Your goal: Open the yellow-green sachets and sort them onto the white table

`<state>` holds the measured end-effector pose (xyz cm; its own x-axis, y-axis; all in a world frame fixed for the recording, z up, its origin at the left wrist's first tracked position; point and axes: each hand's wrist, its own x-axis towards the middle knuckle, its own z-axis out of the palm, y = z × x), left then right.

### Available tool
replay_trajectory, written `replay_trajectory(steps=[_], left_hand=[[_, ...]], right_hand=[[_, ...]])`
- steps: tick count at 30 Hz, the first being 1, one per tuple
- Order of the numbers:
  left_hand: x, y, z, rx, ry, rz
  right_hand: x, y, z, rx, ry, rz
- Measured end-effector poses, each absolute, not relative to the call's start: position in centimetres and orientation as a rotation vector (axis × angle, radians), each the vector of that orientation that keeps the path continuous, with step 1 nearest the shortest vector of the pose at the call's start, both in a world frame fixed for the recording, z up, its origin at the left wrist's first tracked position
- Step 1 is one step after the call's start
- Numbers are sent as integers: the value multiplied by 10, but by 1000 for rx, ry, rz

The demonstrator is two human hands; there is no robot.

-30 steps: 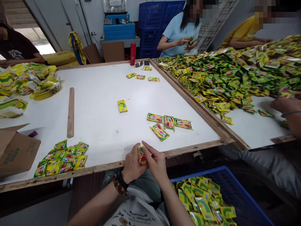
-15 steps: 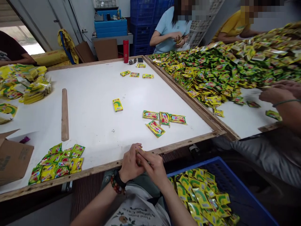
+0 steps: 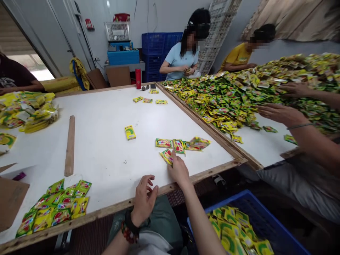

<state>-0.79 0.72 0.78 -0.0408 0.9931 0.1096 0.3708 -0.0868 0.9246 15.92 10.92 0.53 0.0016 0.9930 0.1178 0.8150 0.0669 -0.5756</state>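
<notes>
My right hand (image 3: pixel 178 169) lies stretched out on the white table (image 3: pixel 106 152), its fingertips resting on a tilted yellow-green sachet (image 3: pixel 165 156). Just beyond it is a short row of similar sachets (image 3: pixel 183 144), the rightmost one lying crooked on top. My left hand (image 3: pixel 143 199) hovers at the table's wooden front edge with its fingers loosely curled and apart, holding nothing. It wears a beaded bracelet and a dark band at the wrist.
A sachet pile (image 3: pixel 55 207) lies front left by a cardboard box (image 3: pixel 10 198) and a wooden stick (image 3: pixel 70 145). A small yellow box (image 3: pixel 130 132) sits mid-table. A blue crate (image 3: pixel 239 226) of sachets stands lower right. Another person's hands (image 3: pixel 278 113) work a huge heap (image 3: pixel 239 92).
My hands have parted; the sachet they held together is gone from them. The right hand has reached out onto the table, another sachet now lies on the row, and the camera has tilted up.
</notes>
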Motion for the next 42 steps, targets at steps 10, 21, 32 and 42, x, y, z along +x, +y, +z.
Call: replay_trajectory(steps=[10, 21, 32, 42], left_hand=[[-5, 26, 33, 1077, 1566, 1463], [1, -13, -5, 1755, 1653, 1465], [-2, -7, -12, 2054, 1456, 1396], [-2, -1, -1, 1791, 1636, 1136]], right_hand=[[93, -34, 11, -1090, -1789, 535], [102, 7, 38, -1112, -1131, 1443], [124, 6, 51, -1092, -1374, 1358], [112, 19, 47, -1161, -1584, 992]])
